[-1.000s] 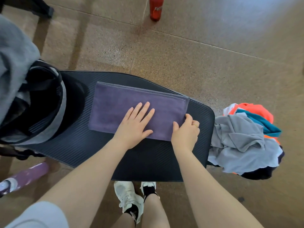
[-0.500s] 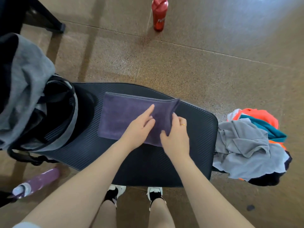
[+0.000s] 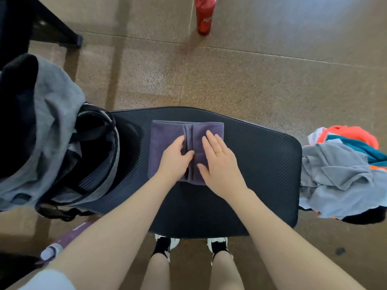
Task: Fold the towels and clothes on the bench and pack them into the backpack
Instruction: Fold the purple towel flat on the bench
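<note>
A purple towel (image 3: 167,135) lies folded on the black bench (image 3: 261,155), its right part doubled over to the left. My left hand (image 3: 174,159) rests on the towel with its thumb and fingers pinching the folded edge. My right hand (image 3: 219,162) lies flat with straight fingers pressing the folded flap. The open grey and black backpack (image 3: 62,155) stands at the bench's left end. A heap of clothes (image 3: 339,174), grey, orange and teal, sits at the bench's right end.
A red bottle (image 3: 204,15) stands on the floor beyond the bench. A purple bottle (image 3: 62,241) lies on the floor at the lower left. Black furniture legs (image 3: 60,28) are at the upper left. My feet (image 3: 192,245) are under the bench's near edge.
The towel's right end has been folded over to the left, making it shorter. My right hand moved left and now presses flat; my left hand shifted onto the folded edge.
</note>
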